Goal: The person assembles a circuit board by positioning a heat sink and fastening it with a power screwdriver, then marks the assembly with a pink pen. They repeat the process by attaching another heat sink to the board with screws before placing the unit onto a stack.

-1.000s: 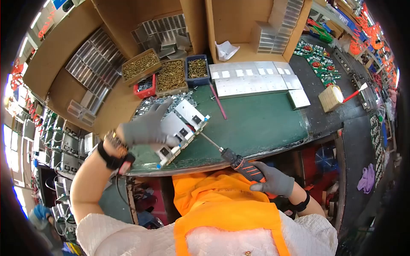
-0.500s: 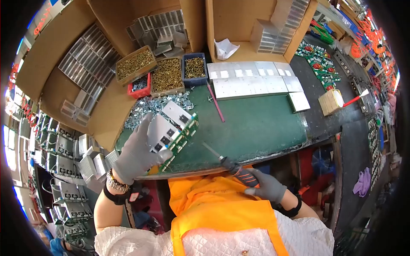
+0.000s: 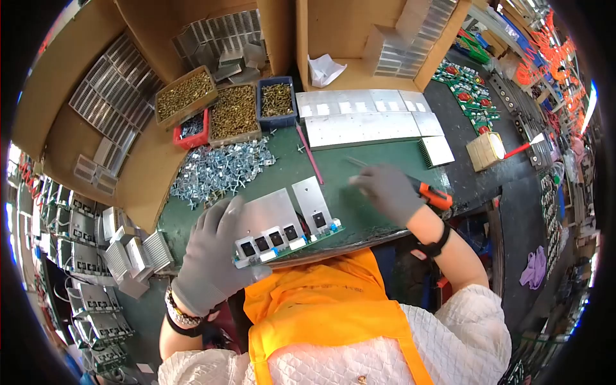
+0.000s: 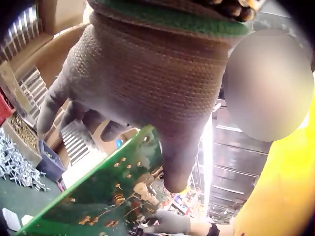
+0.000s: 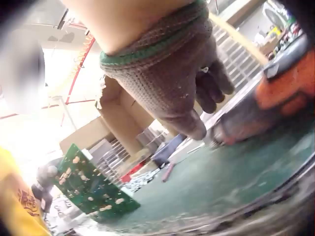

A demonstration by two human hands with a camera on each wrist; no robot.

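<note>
A green circuit board point(image 3: 313, 239) with black components and flat metal heat sinks point(image 3: 266, 215) stands tilted at the table's front edge. My left hand point(image 3: 215, 260) grips its left end; in the left wrist view, the thumb of that hand point(image 4: 147, 73) lies against the board's soldered underside point(image 4: 106, 189). My right hand point(image 3: 390, 194) is over the table beside an orange and black power screwdriver point(image 3: 435, 195). The right wrist view shows the screwdriver point(image 5: 266, 98) lying on the table, its front end close to the right hand's point(image 5: 167, 86) thumb, the fingers loosely bent and not around it.
Trays of brass screws point(image 3: 234, 112), a blue bin point(image 3: 277, 120), a red bin point(image 3: 200, 139) and a heap of small metal parts point(image 3: 221, 168) stand at the left back. Behind are cardboard boxes. Aluminium blocks point(image 3: 362, 128), a pink stick point(image 3: 310, 156) and a small tub point(image 3: 486, 151) are farther right.
The board has turned and moved right and toward the front edge with my left hand. My right hand has moved up over the table with the screwdriver and loosened from its handle.
</note>
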